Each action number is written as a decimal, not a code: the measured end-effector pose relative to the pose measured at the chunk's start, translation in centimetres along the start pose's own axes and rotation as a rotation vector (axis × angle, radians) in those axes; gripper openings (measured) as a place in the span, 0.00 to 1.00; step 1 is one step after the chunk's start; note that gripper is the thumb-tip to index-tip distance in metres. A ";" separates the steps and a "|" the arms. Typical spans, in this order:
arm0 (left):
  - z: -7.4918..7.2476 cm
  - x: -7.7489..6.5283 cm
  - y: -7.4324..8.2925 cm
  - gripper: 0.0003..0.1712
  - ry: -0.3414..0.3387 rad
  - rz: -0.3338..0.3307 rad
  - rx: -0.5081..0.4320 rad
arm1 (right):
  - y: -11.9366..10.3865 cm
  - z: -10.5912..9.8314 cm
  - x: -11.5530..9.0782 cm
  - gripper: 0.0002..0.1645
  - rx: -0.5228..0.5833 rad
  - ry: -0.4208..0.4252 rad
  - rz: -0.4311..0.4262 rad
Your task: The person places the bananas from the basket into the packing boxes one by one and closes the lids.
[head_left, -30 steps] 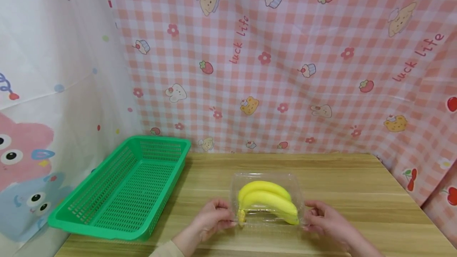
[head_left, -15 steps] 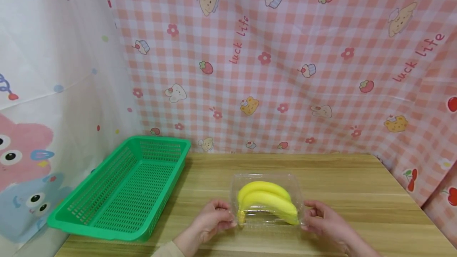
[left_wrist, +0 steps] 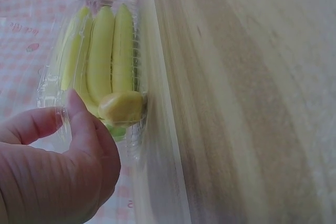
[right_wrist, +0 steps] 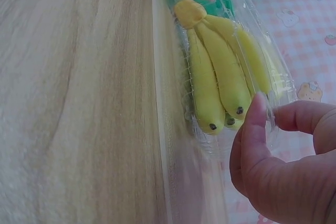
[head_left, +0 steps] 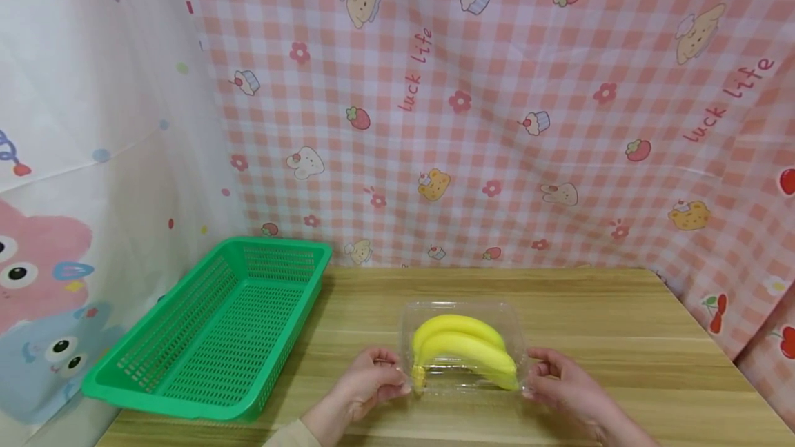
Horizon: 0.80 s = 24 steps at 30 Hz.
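A clear plastic clamshell box (head_left: pixel 462 310) sits on the wooden table with a bunch of yellow bananas (head_left: pixel 462 345) inside it. My left hand (head_left: pixel 371 381) pinches the box's rim at its near left corner between thumb and fingers. At the near right corner, my right hand (head_left: pixel 559 386) pinches the rim in the same way. Both wrist views show the bananas (left_wrist: pixel 100 51) through the clear wall, joined at a stubby yellow stem (right_wrist: pixel 190 13). Dark tips of several bananas face the right hand. The lid appears down over the fruit.
An open green plastic basket (head_left: pixel 248 323) with slotted walls stands on the left of the wooden table (head_left: pixel 621 323). A pink checked cloth (head_left: pixel 497 157) hangs behind the table, and a white patterned curtain (head_left: pixel 124 157) hangs at the left.
Almost nothing differs. Both hands keep their hold on the box corners, and the right hand's fingers have shifted very slightly left. Box, bananas and basket stay in place.
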<state>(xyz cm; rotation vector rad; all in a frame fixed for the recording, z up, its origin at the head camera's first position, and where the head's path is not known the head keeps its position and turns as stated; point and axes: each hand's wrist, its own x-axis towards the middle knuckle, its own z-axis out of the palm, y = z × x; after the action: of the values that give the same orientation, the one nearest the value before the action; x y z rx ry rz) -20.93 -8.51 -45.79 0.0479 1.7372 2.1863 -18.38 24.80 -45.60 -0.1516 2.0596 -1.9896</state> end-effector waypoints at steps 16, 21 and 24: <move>-0.5 -0.2 0.3 0.19 -0.012 -0.004 0.057 | -0.5 0.2 0.2 0.39 -0.227 0.067 -0.039; -1.2 -0.5 1.0 0.24 -0.005 0.034 0.242 | -0.8 0.1 0.3 0.32 -0.419 0.180 -0.190; -1.7 -0.4 1.5 0.26 0.024 0.112 0.362 | -1.2 -0.1 0.5 0.27 -0.508 0.257 -0.290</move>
<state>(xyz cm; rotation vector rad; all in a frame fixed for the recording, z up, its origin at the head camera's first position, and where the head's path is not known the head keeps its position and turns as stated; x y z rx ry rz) -21.31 -10.53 -44.67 0.2120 2.1703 1.9221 -19.00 24.76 -44.43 -0.3237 2.8213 -1.6497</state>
